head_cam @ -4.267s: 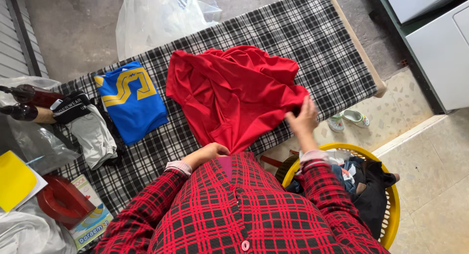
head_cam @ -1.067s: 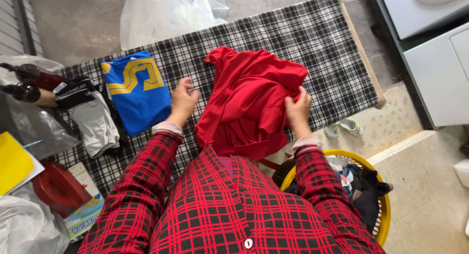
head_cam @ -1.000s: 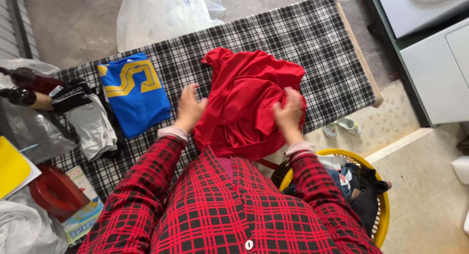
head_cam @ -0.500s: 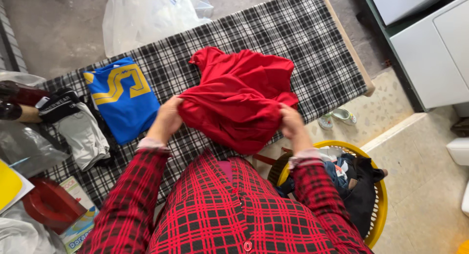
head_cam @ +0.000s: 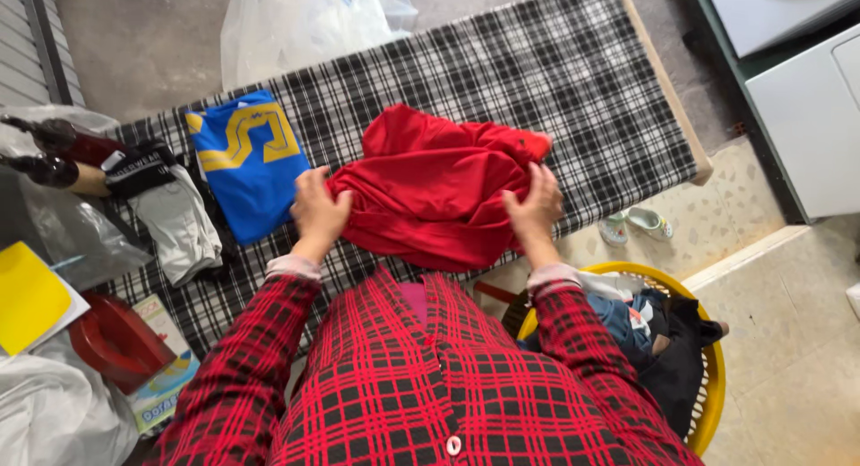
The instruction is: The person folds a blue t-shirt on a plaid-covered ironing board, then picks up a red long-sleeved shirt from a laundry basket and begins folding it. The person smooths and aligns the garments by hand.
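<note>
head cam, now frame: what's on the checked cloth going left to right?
Grey-white garment → folded blue and yellow shirt → left hand gripping the red garment → right hand on its other edge. Everything lies on the checked cloth.

Home laundry corner, lived-in. Low cot or bench covered in black-and-white checked cloth used as folding surface, with a folded blue-and-yellow shirt and other folded clothes on it. Yellow laundry basket full of clothes on tiled floor. White appliance at right, looks like a washing machine. Small slippers on floor, plastic bags around.
</note>
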